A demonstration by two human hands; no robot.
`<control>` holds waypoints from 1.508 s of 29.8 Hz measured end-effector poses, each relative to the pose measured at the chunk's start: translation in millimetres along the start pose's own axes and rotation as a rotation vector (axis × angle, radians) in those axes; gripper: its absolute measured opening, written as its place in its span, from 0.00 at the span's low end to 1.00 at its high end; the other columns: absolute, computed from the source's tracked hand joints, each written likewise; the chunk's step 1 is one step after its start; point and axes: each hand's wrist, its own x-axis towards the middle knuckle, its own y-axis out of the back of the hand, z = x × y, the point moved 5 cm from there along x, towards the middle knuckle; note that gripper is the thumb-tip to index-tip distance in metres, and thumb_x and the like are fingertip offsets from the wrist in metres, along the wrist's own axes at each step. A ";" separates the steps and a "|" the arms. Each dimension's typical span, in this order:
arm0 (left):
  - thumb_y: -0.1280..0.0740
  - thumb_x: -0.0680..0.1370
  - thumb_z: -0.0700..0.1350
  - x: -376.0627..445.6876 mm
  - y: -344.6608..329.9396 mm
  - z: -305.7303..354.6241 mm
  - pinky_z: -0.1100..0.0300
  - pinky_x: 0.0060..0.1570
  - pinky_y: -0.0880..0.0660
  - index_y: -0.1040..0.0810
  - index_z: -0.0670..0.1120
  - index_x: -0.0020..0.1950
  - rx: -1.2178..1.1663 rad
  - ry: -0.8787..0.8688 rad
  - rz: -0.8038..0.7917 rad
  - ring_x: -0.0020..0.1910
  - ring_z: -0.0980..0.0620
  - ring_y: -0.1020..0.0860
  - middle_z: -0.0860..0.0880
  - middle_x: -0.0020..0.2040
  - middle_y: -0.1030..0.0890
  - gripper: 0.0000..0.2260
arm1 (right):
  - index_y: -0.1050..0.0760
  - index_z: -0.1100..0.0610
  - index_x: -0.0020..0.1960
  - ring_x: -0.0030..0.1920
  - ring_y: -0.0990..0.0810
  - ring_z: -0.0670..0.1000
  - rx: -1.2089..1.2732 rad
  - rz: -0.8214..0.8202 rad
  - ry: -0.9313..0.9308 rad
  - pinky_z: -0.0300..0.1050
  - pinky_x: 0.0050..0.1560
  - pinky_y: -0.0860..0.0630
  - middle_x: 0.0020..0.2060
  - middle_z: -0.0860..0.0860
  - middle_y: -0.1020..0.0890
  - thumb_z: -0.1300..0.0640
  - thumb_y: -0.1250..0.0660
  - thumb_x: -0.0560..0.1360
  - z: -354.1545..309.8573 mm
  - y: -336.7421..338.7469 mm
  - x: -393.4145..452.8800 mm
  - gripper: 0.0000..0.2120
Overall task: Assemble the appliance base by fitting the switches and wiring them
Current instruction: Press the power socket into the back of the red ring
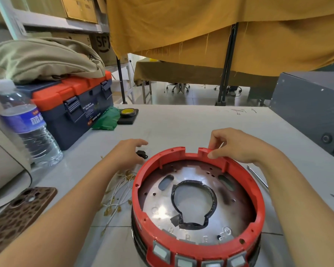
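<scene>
Right hand [237,146] pinching red base [197,247] far rim; left hand [130,151] loose-fingered over black switch [142,154].

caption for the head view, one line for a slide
Right hand grips the red appliance base by its far rim while the left hand reaches over a small black switch beside loose wires.

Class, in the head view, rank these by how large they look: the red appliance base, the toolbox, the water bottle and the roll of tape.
Largest to smallest, as they appear:
1. red appliance base, though it lies nearest the camera, which enlarges it
2. toolbox
3. water bottle
4. roll of tape
</scene>
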 end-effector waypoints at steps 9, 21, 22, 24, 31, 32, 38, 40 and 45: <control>0.28 0.72 0.41 5.2 3.8 2.1 0.69 0.35 0.31 0.18 0.48 0.49 -0.156 -0.035 0.155 0.40 0.56 0.23 0.50 0.47 0.17 0.07 | 0.25 0.51 0.40 0.40 0.24 0.47 -0.060 -0.006 0.041 0.44 0.44 0.28 0.42 0.47 0.20 0.55 0.26 0.70 0.2 0.9 1.6 0.07; 0.28 0.72 0.37 -29.0 32.4 94.7 0.63 0.39 0.20 0.19 0.41 0.48 -0.822 -0.333 -0.027 0.36 0.51 0.17 0.45 0.39 0.15 0.06 | 0.24 0.47 0.43 0.43 0.23 0.43 -0.106 0.020 0.092 0.36 0.44 0.28 0.40 0.42 0.21 0.55 0.27 0.71 -6.9 6.6 -1.7 0.06; 0.29 0.72 0.36 -30.0 29.6 100.3 0.63 0.39 0.21 0.19 0.40 0.47 -0.868 -0.347 -0.078 0.36 0.51 0.17 0.44 0.39 0.15 0.05 | 0.24 0.46 0.44 0.44 0.22 0.43 -0.063 0.039 0.120 0.35 0.44 0.28 0.41 0.42 0.21 0.55 0.28 0.71 -10.3 8.2 -2.4 0.07; 0.30 0.72 0.34 -31.7 22.4 108.2 0.65 0.38 0.22 0.18 0.41 0.46 -0.934 -0.361 -0.159 0.36 0.52 0.17 0.45 0.39 0.15 0.05 | 0.24 0.46 0.48 0.45 0.20 0.44 0.116 0.072 0.188 0.36 0.48 0.27 0.44 0.44 0.18 0.56 0.28 0.72 -17.8 11.5 -4.3 0.09; 0.35 0.74 0.34 -33.4 12.7 114.6 0.66 0.40 0.22 0.21 0.38 0.51 -1.168 -0.360 -0.313 0.38 0.52 0.17 0.45 0.40 0.16 0.08 | 0.20 0.48 0.51 0.43 0.19 0.45 0.471 0.184 0.315 0.39 0.47 0.22 0.42 0.48 0.16 0.61 0.28 0.72 -32.0 18.2 -7.4 0.11; 0.35 0.74 0.34 -33.7 13.2 113.5 0.65 0.39 0.21 0.22 0.38 0.52 -1.189 -0.341 -0.307 0.38 0.51 0.17 0.43 0.40 0.16 0.08 | 0.20 0.47 0.51 0.42 0.19 0.45 0.497 0.186 0.324 0.38 0.46 0.22 0.42 0.49 0.16 0.61 0.28 0.72 -33.0 18.2 -7.7 0.12; 0.38 0.77 0.35 -34.8 13.3 112.0 0.66 0.36 0.22 0.23 0.40 0.48 -1.189 -0.281 -0.279 0.34 0.53 0.18 0.43 0.38 0.17 0.04 | 0.19 0.50 0.52 0.40 0.18 0.50 0.547 0.098 0.351 0.39 0.43 0.22 0.43 0.55 0.17 0.61 0.29 0.72 -36.5 16.3 -9.1 0.11; 0.36 0.76 0.40 -35.8 16.1 112.2 0.67 0.38 0.22 0.20 0.40 0.48 -1.155 -0.289 -0.282 0.36 0.54 0.18 0.45 0.40 0.16 0.06 | 0.19 0.54 0.48 0.36 0.18 0.50 0.562 0.132 0.304 0.38 0.39 0.22 0.36 0.53 0.17 0.60 0.29 0.72 -32.9 18.2 -8.5 0.06; 0.30 0.68 0.43 -38.2 28.0 112.4 0.67 0.39 0.23 0.17 0.41 0.48 -1.071 -0.352 -0.215 0.37 0.54 0.18 0.43 0.39 0.16 0.11 | 0.20 0.57 0.41 0.27 0.23 0.47 0.615 0.125 0.233 0.38 0.32 0.24 0.28 0.51 0.19 0.53 0.29 0.70 -31.9 18.7 -10.8 0.07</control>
